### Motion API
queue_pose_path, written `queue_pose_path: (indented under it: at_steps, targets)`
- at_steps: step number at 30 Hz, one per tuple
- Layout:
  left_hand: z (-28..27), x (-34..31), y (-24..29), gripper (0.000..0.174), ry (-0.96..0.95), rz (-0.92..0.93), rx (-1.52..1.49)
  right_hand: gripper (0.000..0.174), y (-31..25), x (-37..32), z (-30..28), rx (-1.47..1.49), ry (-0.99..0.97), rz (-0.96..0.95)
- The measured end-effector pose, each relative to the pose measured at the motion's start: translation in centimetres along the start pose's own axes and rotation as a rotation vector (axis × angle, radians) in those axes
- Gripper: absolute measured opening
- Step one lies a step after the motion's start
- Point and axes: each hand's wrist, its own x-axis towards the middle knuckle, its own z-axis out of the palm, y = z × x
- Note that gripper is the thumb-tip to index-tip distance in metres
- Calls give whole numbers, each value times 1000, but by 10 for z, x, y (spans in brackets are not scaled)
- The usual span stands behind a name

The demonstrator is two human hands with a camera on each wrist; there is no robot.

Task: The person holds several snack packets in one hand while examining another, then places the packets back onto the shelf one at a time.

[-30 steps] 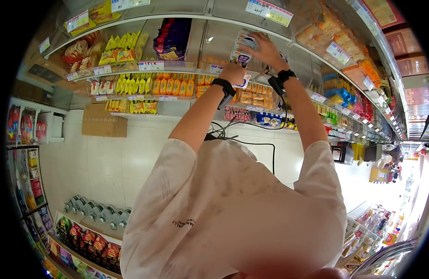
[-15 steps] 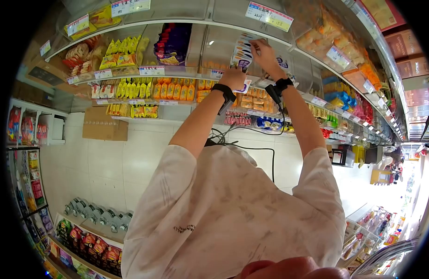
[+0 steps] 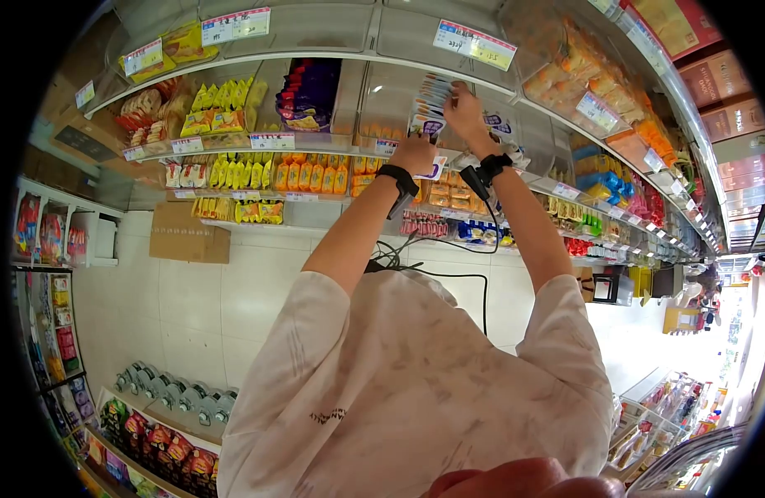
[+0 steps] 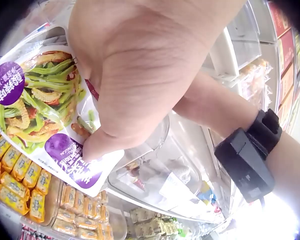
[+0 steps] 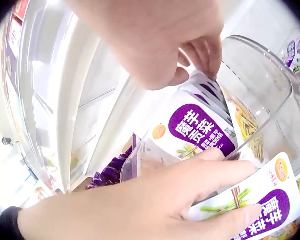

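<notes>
Right hand [image 3: 465,105] shifted slightly; fingers pinch binned packets [image 5: 205,125], count unclear; left hand [image 3: 413,154] grips one packet [image 4: 35,102].

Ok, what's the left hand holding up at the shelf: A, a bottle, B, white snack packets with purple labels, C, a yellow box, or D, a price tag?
B: the left hand grips snack packets that are white, with purple labels and pictures of green vegetables.
</notes>
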Motion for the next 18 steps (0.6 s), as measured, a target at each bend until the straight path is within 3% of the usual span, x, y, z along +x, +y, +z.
queue_pose_path:
  at_steps: [4,10,18]
  targets:
    - [-5,-3,2,32,-7,-13,4,63,-40,-5,-28,-139,-164,179]
    - [-7,-2,3,38,-43,-12,12,84,-57,15,-21,-228,-266,113]
    - [-5,-4,5,42,-20,-24,7,73,-26,27,11,-137,-214,123]
